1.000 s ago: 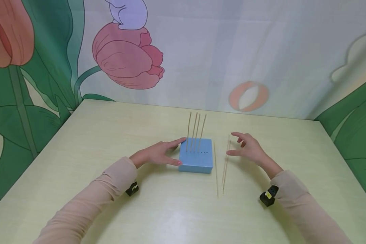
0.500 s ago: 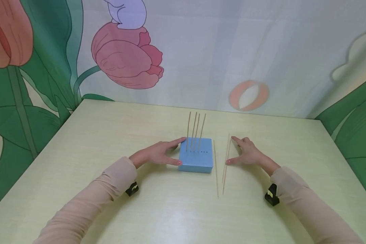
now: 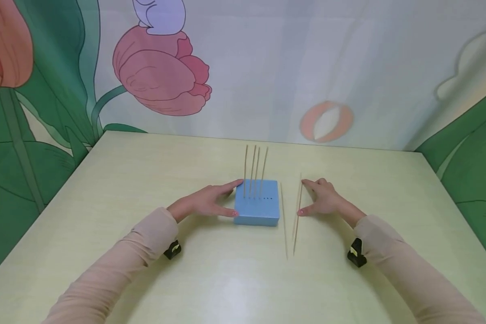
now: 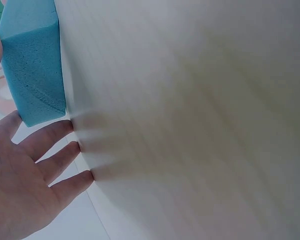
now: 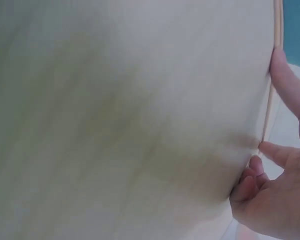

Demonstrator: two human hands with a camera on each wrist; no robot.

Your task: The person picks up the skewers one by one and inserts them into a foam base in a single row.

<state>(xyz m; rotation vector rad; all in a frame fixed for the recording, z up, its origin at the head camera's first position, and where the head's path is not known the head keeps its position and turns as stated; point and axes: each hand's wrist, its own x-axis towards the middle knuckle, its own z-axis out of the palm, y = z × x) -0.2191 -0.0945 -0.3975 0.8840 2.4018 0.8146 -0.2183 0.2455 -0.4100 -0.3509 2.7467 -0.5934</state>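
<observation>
A blue block (image 3: pixel 257 211) with a row of small holes stands on the table, and several thin wooden sticks (image 3: pixel 245 166) rise from its left holes. My left hand (image 3: pixel 205 200) touches its left side with thumb and index finger spread; in the left wrist view the other fingertips rest on the table. To the right, my right hand (image 3: pixel 323 199) touches one of two close-lying sticks (image 3: pixel 296 227) with the tips of its thumb and index finger, set apart along its length. In the right wrist view its other fingers are curled beneath. Another stick (image 3: pixel 284 225) lies nearer the block.
A pale wooden table (image 3: pixel 227 274) extends around both hands. Behind its far edge hangs a curtain (image 3: pixel 259 81) printed with flowers and leaves. Each wrist carries a small black camera, such as the right one (image 3: pixel 357 253).
My right hand has come down and slightly nearer, its thumb and index finger now on the stick. The left hand and the block hold their place. The head view has shifted slightly.
</observation>
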